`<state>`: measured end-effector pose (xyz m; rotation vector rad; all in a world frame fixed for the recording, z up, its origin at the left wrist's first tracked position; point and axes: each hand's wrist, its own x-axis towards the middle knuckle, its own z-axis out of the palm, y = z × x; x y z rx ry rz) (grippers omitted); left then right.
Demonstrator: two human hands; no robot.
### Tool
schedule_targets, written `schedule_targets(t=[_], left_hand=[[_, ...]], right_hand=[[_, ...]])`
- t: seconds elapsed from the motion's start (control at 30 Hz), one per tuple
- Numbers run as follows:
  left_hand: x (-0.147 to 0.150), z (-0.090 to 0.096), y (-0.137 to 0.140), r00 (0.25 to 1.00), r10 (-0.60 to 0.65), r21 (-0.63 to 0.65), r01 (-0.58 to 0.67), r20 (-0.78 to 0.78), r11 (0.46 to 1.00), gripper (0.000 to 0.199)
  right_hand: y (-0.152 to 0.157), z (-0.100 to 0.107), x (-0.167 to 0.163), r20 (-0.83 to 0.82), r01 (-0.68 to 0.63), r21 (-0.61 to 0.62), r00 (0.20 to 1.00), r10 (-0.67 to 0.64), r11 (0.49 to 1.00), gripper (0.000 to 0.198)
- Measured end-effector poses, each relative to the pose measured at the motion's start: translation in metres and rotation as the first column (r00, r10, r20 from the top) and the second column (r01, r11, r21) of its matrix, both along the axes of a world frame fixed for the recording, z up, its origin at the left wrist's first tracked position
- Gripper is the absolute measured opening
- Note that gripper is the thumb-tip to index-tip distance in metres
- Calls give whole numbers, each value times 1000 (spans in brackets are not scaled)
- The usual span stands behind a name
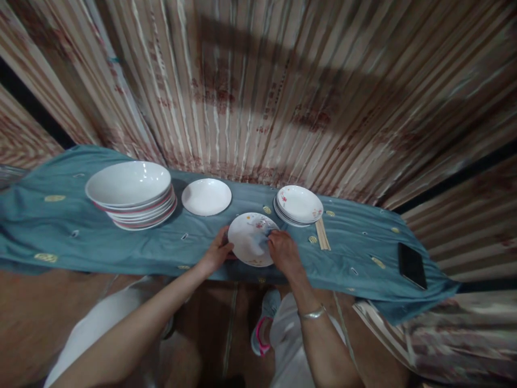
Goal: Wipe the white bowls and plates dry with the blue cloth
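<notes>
A white plate (246,245) with a floral print is held tilted above the front part of the cloth-covered table. My left hand (218,249) grips its left rim. Over the plate's right side is my right hand (284,249), its fingers curled closed against the inner face. A pale bluish patch shows by those fingertips; whether it is a cloth or a reflection I cannot tell. Behind the held plate, a plain white plate (206,197) lies flat. To the right rises a short stack of flowered plates (299,203).
At the left stands a tall stack of white bowls or deep plates (129,186) with red bands. Wooden chopsticks (322,235) lie beside the small stack, and a black phone (412,265) near the right end. A teal patterned tablecloth (355,242) covers the table; curtains (258,97) hang behind.
</notes>
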<state>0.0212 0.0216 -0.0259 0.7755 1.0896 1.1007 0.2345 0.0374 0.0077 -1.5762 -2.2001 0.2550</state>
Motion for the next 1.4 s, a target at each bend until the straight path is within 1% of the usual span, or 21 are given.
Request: schedule_targets(t=[0.03, 0.07, 0.1, 0.13, 0.17, 0.2, 0.27, 0.3, 0.33, 0.37, 0.43, 0.53, 0.63, 0.73, 0.9, 1.03, 1.13, 1.23, 1.3, 1.33, 1.4], left_hand=[[0, -1, 0, 1000, -3, 0, 3, 6, 1000, 62], [0, -2, 0, 1000, -2, 0, 2, 13, 1000, 61], [0, -2, 0, 1000, 1, -1, -1, 20, 1000, 61], [0, -3, 0, 1000, 6, -3, -6, 27, 1000, 61], [0, -3, 0, 999, 11, -7, -10, 34, 1000, 61], [0, -4, 0, 999, 13, -11, -13, 40, 1000, 62], [0, -6, 0, 998, 17, -19, -15, 56, 1000, 63], [0, -7, 0, 998, 17, -20, -15, 63, 1000, 63], [-1, -8, 0, 998, 18, -19, -17, 67, 1000, 64], [-1, -9, 0, 997, 19, -17, -18, 69, 1000, 63], [-2, -10, 0, 997, 14, -10, -13, 77, 1000, 62], [-2, -9, -1, 996, 9, -8, -8, 88, 1000, 61], [-1, -5, -2, 995, 33, -18, -32, 92, 999, 62], [0, -4, -3, 995, 40, -11, -39, 95, 999, 60], [0, -5, -3, 996, 16, -5, -15, 84, 1000, 58], [0, -1, -3, 995, 36, -38, -32, 93, 999, 62], [0, 1, -3, 994, 50, -66, -44, 94, 997, 64], [0, 1, -2, 996, 35, -64, -30, 80, 998, 62], [0, 0, -1, 997, 34, -64, -30, 63, 998, 62], [0, 0, -1, 998, 32, -63, -29, 58, 998, 63], [-1, 0, -1, 998, 24, -59, -21, 62, 998, 65]], right_hand=[[2, 2, 2, -127, 9, 5, 992, -8, 1000, 23], [3, 4, 4, -280, 18, -1, 960, -18, 1000, 19], [5, 6, 6, -444, 19, -32, 895, -31, 999, 16], [6, 9, 7, -602, 7, -86, 797, -58, 996, 16], [7, 12, 7, -734, -20, -155, 672, -102, 988, 18], [7, 15, 7, -830, -55, -224, 534, -161, 973, 21], [9, 18, 5, -920, -117, -320, 276, -278, 940, 23], [11, 20, 4, -932, -130, -343, 171, -319, 930, 23], [12, 20, 3, -934, -140, -357, 91, -346, 924, 23], [14, 19, 2, -930, -154, -366, 37, -365, 918, 23], [18, 16, 4, -921, -181, -380, -17, -390, 907, 22], [24, 9, 12, -907, -205, -405, -34, -421, 891, 21], [25, 2, 20, -897, -213, -427, -25, -442, 879, 20], [22, 0, 22, -901, -229, -422, 2, -433, 877, 22], [15, 0, 19, -918, -243, -393, 46, -395, 887, 27], [19, -5, 19, -917, -236, -398, 96, -387, 886, 24], [26, -10, 20, -895, -217, -446, 110, -432, 869, 20], [29, -10, 18, -861, -188, -508, 83, -502, 841, 18], [27, -8, 14, -848, -183, -529, 87, -523, 828, 19], [25, -7, 11, -849, -187, -529, 106, -518, 828, 21], [20, -5, 4, -858, -196, -509, 192, -476, 838, 25]])
